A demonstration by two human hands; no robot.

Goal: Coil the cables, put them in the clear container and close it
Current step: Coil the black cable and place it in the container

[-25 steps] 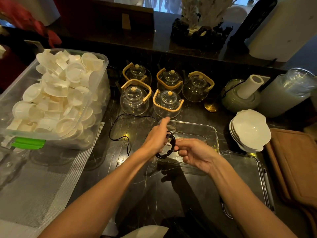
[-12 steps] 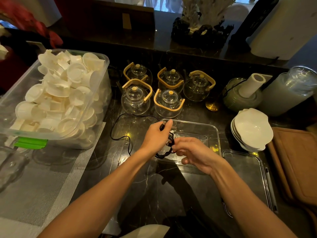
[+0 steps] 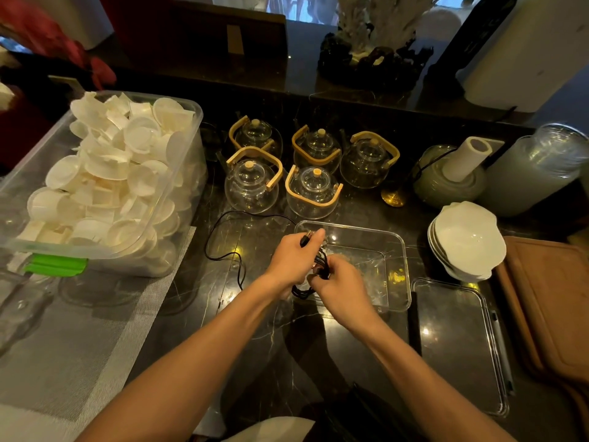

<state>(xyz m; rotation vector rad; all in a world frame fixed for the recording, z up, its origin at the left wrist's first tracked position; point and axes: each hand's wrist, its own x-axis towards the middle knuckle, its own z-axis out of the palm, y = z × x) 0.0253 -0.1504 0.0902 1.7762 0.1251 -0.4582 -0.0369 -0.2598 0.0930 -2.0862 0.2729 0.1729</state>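
Note:
A thin black cable (image 3: 223, 250) trails in a loop over the dark marble counter to the left of my hands. My left hand (image 3: 294, 260) grips the coiled part of it, with a plug end poking out above my thumb. My right hand (image 3: 338, 282) pinches the same black coil (image 3: 302, 292) from the right, and loops hang below both hands. The clear container (image 3: 395, 247) stands open right behind my hands, with nothing inside that I can see. Its clear lid (image 3: 455, 342) lies flat on the counter to the right.
A large clear bin of white cups (image 3: 102, 183) with a green latch fills the left. Several glass teapots (image 3: 251, 183) stand behind the container. Stacked white bowls (image 3: 468, 240), a brown board (image 3: 551, 304) and a grey placemat (image 3: 79, 339) flank the counter.
My right hand has closed in onto the coil beside my left hand. The loose loop on the counter has stayed about the same.

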